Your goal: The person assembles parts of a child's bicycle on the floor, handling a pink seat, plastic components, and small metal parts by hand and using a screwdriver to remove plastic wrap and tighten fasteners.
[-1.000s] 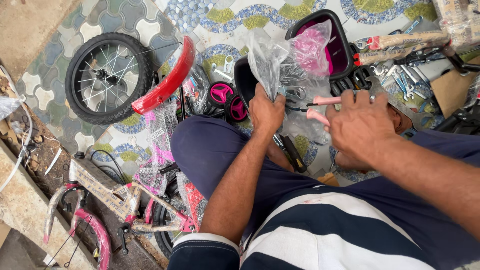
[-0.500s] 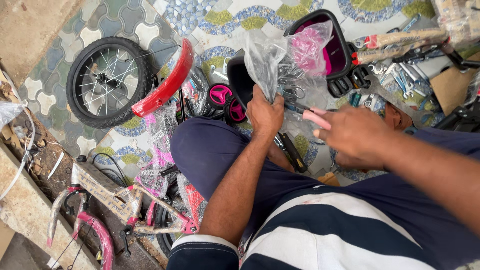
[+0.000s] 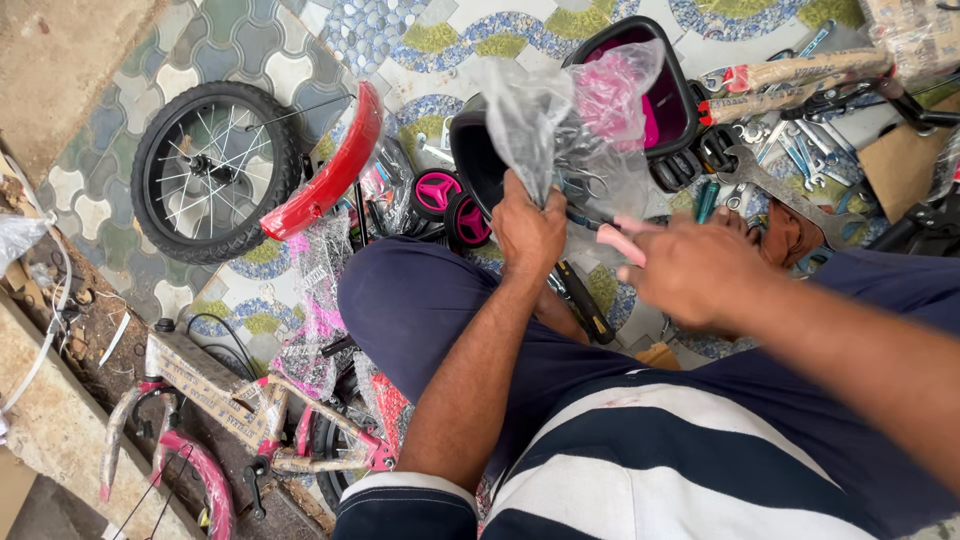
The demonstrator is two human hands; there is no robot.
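Note:
My left hand (image 3: 528, 228) grips the bunched neck of a clear plastic bag (image 3: 560, 120) that holds small bicycle parts and pink pieces. My right hand (image 3: 690, 268), blurred by motion, holds a pink handled tool (image 3: 618, 240) just right of the bag, its tip pointing at the bag. Both hands hover over my lap, above dark blue trousers. Behind the bag stands a black basket with a pink inside (image 3: 672, 95).
A small black bicycle wheel (image 3: 212, 170) lies on the patterned tile floor at left, with a red mudguard (image 3: 330, 170) beside it. Pink training wheels (image 3: 450, 205) sit by my knee. A wrapped pink bicycle frame (image 3: 230, 410) lies lower left. Spanners and tools (image 3: 790, 150) are scattered upper right.
My right hand has swung left and down with the pink tool toward the bag. My left hand has kept its grip on the bag.

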